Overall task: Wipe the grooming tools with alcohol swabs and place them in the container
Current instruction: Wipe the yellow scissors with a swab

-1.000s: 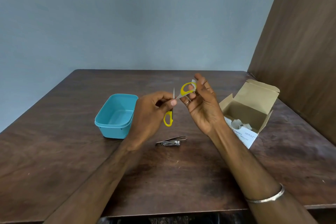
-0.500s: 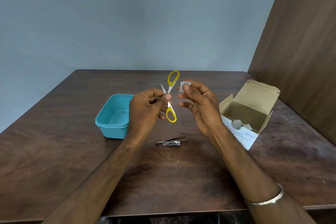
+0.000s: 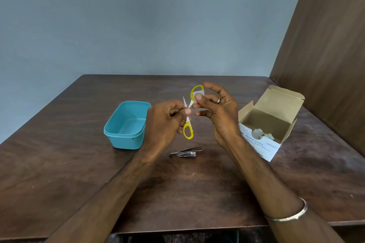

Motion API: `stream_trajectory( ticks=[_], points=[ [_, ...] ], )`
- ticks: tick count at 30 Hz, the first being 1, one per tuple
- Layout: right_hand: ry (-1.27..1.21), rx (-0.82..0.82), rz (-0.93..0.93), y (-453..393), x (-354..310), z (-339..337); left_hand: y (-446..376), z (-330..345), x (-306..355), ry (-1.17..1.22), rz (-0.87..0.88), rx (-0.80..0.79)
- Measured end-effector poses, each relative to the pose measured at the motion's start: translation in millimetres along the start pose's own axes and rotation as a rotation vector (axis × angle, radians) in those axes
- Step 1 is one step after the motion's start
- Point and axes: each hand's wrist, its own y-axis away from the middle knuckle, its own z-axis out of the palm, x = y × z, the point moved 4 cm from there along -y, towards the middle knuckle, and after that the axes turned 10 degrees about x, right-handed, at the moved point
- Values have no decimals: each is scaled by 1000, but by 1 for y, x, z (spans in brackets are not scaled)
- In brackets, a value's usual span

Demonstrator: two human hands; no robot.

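Table (image 3: 197,193) of dark wood meets grey wall (image 3: 138,25), brown panel (image 3: 325,45).

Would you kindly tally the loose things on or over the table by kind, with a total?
Grooming tools: 3 — scissors, tweezers, nail clipper
Containers: 1 — teal tub
Swab boxes: 1 — open box
Swabs in hand: 1 — swab
Total: 6

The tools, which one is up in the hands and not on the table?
The yellow-handled scissors. The left hand holds them in the air while the right hand presses a swab on them. The nail clipper and tweezers lie on the table.
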Motion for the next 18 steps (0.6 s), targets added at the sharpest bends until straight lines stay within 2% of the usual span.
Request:
stream_trajectory(
  ticks=[7, 12, 18],
  points=[
    [-11, -7, 98, 0, 0, -4, 0, 0, 3, -68, 69, 8],
    [-45, -66, 229, 0, -3, -2, 0, -5, 13, -262, 281, 38],
    [56, -63, 182, -1, -7, -2, 7, -7, 25, -478, 469, 89]
  ],
)
